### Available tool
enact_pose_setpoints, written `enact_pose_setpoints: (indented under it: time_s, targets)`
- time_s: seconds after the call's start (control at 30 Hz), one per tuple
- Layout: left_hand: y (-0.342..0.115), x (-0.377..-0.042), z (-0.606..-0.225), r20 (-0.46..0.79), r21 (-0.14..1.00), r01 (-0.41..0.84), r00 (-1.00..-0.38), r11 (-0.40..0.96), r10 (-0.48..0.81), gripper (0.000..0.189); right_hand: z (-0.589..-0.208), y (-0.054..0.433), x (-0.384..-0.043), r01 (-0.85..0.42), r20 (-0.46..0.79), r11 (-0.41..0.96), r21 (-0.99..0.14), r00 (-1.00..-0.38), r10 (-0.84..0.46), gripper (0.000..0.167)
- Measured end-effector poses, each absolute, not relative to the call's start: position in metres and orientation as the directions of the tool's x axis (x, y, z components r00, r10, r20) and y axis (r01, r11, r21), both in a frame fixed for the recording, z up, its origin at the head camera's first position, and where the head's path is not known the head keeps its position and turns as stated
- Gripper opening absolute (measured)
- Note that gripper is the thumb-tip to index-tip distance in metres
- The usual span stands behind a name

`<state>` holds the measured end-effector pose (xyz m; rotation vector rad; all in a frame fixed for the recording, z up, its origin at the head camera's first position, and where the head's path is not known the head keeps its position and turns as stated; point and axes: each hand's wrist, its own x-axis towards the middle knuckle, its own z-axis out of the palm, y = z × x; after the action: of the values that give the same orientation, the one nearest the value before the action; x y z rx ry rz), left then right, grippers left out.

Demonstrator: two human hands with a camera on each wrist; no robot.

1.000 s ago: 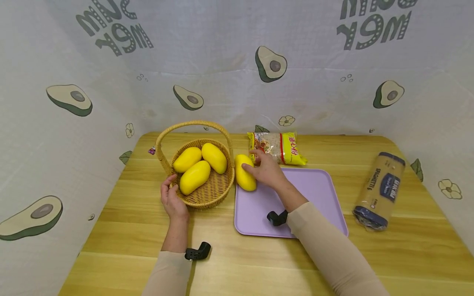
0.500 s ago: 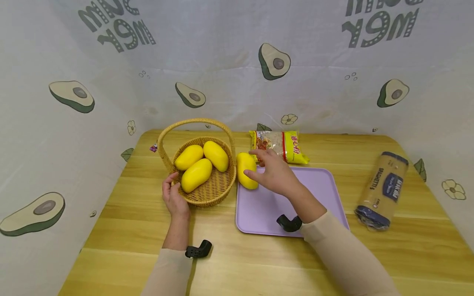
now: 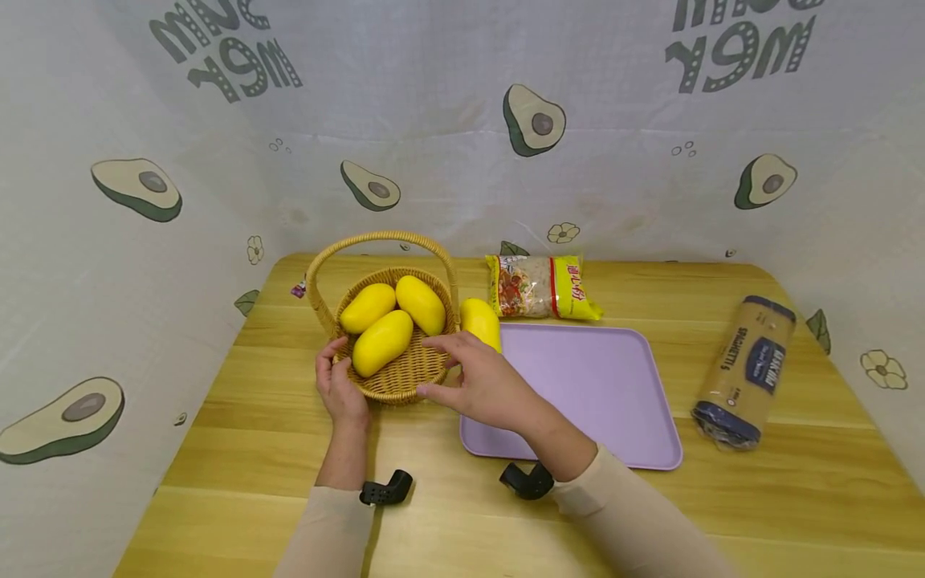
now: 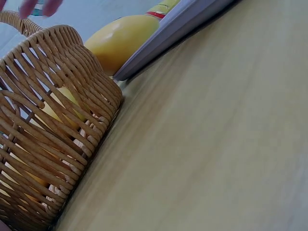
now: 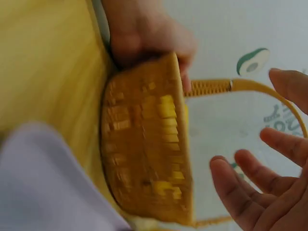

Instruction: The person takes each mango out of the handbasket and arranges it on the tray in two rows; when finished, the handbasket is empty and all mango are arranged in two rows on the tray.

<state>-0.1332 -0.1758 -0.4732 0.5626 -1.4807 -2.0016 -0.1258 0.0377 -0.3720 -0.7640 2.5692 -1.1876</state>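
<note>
A wicker basket [image 3: 413, 368] with a tall arched handle stands on the table, holding three yellow mangoes [image 3: 383, 343]. My left hand [image 3: 343, 393] grips its front left rim, fingertips bent over the edge. Over the basket's front right side hovers my right hand [image 3: 487, 385], fingers spread and nothing in them, as the right wrist view also shows. Another mango [image 3: 480, 319], partly hidden behind that hand, rests on the left edge of the lilac tray [image 3: 588, 385], beside the basket. Through the weave in the left wrist view, yellow mango [image 4: 62, 108] shows.
Behind the tray lies a yellow-and-clear noodle packet [image 3: 538, 286]. A spaghetti pack [image 3: 746, 373] lies at the right side of the table. A printed avocado curtain [image 3: 433, 120] encloses the back and sides.
My right hand has come away from the mango on the tray, lifting back, then moving left and nearer to the basket's front right rim. The left hand stays on the basket.
</note>
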Motion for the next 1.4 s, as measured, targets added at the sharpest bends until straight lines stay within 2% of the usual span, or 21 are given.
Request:
enact_pose_setpoints:
  time_s: [0.17, 0.3, 0.47, 0.7, 1.4]
  targets:
    - [-0.176, -0.133, -0.473, 0.002, 0.957, 0.194, -0.747, -0.215, -0.664, 0.033, -0.385, 0.007, -0.126, -0.386, 0.139, 0.468, -0.795, -0.867, -0.479, 0.064]
    - [-0.176, -0.132, -0.473, -0.002, 0.963, 0.178, -0.748, -0.204, -0.664, 0.034, -0.393, -0.014, -0.133, -0.352, 0.179, 0.434, -0.829, -0.903, -0.389, 0.071]
    - [-0.177, -0.131, -0.474, -0.005, 0.963, 0.175, -0.747, -0.203, -0.665, 0.034, -0.395, -0.033, -0.147, -0.276, 0.118, 0.490, -0.827, -0.937, -0.329, 0.080]
    - [-0.178, -0.131, -0.474, -0.004, 0.958, 0.188, -0.744, -0.216, -0.668, 0.034, -0.399, -0.045, -0.165, -0.227, 0.005, 0.612, -0.757, -0.940, -0.343, 0.087]
    - [-0.177, -0.133, -0.474, 0.002, 0.954, 0.201, -0.745, -0.222, -0.667, 0.035, -0.406, -0.059, -0.177, -0.215, -0.072, 0.684, -0.697, -0.928, -0.366, 0.094]
